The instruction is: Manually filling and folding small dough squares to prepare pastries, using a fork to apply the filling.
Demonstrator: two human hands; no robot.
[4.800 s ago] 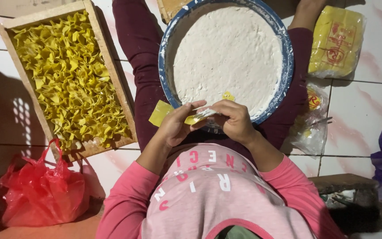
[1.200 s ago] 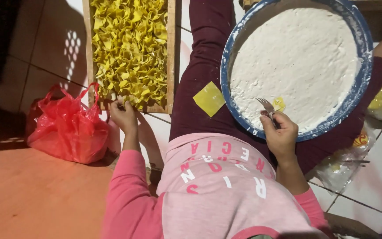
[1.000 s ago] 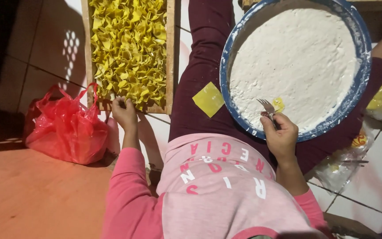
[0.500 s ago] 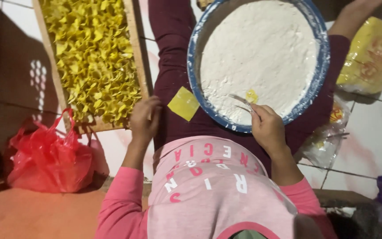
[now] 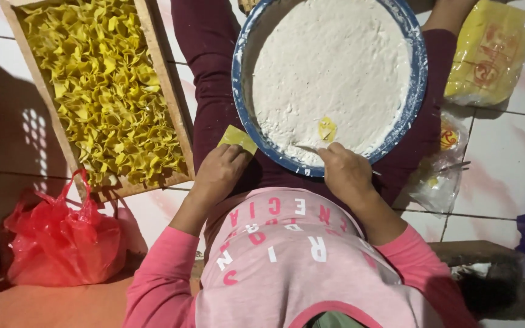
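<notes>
Tray [image 5: 164, 85] nearly full. L hand [image 5: 219, 173] grasping wrapper stack [image 5: 237, 137], R hand [image 5: 346, 170] clenched on fork [image 5: 307, 148] in filling bowl [image 5: 420, 67]; much filling left.

Upper garment: long-sleeved top, light pink body with large white block lettering across the front; sleeves and neckline trim a deeper pink. Lower garment: dark maroon trousers, probably plain, though shadow obscures detail. Both hands and wrists are bare.

Left hand [image 5: 219, 173] touches yellow wrapper [image 5: 237, 138] beside basin [image 5: 419, 79].
</notes>
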